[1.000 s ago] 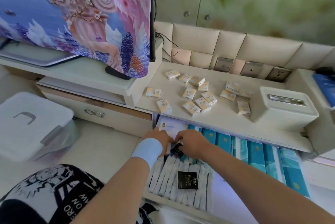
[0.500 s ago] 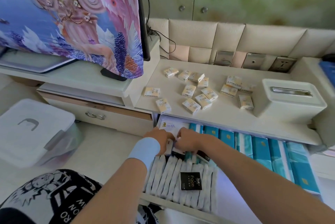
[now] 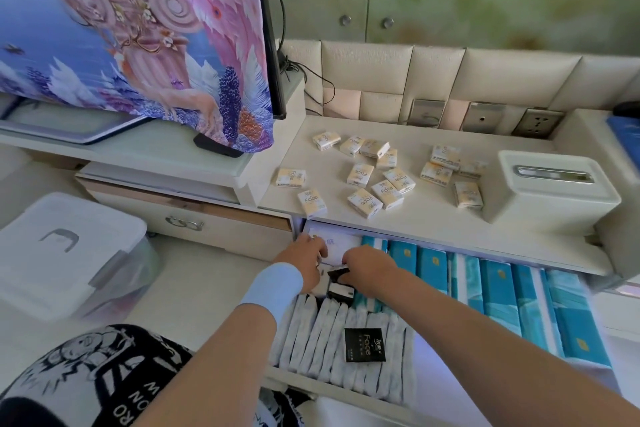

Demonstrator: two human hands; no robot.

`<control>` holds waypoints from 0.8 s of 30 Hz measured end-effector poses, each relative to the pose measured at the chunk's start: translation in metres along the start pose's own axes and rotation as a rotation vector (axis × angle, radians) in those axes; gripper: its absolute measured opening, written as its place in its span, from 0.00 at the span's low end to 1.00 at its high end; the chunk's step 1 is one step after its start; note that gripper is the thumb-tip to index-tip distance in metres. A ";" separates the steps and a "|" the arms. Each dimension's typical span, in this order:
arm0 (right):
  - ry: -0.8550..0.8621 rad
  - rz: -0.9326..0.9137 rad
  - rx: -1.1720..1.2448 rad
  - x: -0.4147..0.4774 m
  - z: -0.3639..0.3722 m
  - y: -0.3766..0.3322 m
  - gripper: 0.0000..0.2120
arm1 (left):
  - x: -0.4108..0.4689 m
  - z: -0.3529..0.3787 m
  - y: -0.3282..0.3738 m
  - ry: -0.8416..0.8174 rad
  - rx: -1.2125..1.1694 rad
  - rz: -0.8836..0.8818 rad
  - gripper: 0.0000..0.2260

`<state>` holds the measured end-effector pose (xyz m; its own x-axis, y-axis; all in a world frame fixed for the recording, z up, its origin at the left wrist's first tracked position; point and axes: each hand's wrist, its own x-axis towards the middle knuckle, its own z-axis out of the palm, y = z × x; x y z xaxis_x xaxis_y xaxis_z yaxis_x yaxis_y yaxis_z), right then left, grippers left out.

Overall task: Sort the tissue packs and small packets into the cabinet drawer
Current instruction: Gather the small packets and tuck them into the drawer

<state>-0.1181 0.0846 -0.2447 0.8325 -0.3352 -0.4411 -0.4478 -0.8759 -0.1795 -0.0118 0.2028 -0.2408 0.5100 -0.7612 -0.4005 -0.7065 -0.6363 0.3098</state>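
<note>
The cabinet drawer (image 3: 346,380) is pulled open below the counter. Inside it stand a row of white packs (image 3: 322,340), with one black packet (image 3: 363,344) lying flat on them, and blue tissue packs (image 3: 498,291) to the right. My left hand (image 3: 306,262) and my right hand (image 3: 367,271) meet at the back left of the drawer. The right hand's fingers pinch small black packets (image 3: 339,283) there; the left hand presses against white packs beside them. Several small yellow-white packets (image 3: 365,201) lie scattered on the counter above.
A white tissue box (image 3: 550,191) stands on the counter's right. A cloth-covered screen (image 3: 138,39) stands on the left cabinet. A white lidded bin (image 3: 65,253) sits on the floor at left. Wall sockets (image 3: 481,117) line the padded back panel.
Both hands stayed at the drawer's back left. The right hand's black packets shifted slightly as the fingers worked them down among the white packs. The camera view drifted a little.
</note>
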 end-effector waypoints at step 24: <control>-0.177 0.037 0.384 -0.001 -0.003 -0.003 0.14 | -0.001 -0.008 0.010 0.215 -0.472 -0.161 0.14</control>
<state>-0.1165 0.0865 -0.2415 0.7601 -0.2698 -0.5912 -0.5928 -0.6606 -0.4607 -0.0155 0.1957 -0.2301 0.7176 -0.6262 -0.3048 -0.3390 -0.6964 0.6326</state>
